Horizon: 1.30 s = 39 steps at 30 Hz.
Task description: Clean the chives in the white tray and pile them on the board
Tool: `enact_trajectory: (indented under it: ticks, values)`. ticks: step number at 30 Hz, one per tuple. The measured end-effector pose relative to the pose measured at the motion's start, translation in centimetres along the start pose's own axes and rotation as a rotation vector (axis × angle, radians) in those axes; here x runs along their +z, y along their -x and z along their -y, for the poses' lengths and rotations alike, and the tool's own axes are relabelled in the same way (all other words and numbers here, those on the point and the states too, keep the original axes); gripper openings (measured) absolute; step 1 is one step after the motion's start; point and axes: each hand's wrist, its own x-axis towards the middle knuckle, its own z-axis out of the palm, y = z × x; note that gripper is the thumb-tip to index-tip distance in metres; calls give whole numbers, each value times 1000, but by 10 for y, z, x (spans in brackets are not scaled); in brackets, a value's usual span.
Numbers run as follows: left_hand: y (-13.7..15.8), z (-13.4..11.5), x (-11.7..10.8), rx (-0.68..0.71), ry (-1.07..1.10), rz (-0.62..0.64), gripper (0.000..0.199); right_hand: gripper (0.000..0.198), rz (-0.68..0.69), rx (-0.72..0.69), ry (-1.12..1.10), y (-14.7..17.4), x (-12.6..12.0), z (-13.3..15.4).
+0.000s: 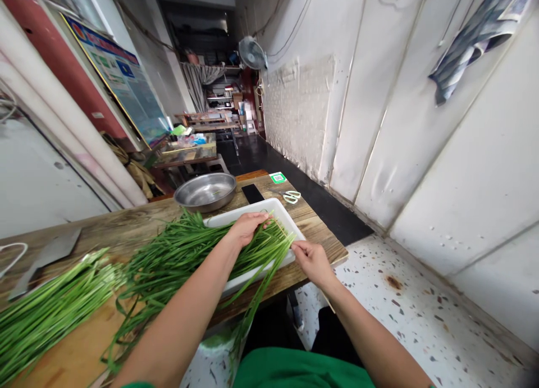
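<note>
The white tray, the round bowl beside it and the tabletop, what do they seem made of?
White tray: probably plastic, smooth and opaque, with rounded corners. Round bowl: metal, likely stainless steel, from its grey sheen and bright highlights. Tabletop: dull brown plank grain suggests wood, though it could be printed laminate.

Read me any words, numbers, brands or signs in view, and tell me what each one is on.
No text is readable.
Wall poster: heading and smaller print, too blurred.
Green-edged card on the table: square code; any lettering too small.
White label on the red panel: too small.
</note>
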Motion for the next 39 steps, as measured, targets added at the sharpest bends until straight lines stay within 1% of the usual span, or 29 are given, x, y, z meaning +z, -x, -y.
enact_trajectory:
  ticks: [19, 25, 32, 39]
  values:
    - [4, -3, 3, -10, 1, -40, 16, 32, -5, 1, -4, 0, 1, 0]
    - [5, -3, 4, -10, 28, -20, 14, 31, -7, 4, 1, 0, 1, 3]
    - [4, -2, 3, 0, -5, -31, 14, 31, -15, -7, 0, 1, 1, 2]
    - [4, -2, 3, -30, 40, -34, 10, 30, -14, 11, -11, 2, 3, 0]
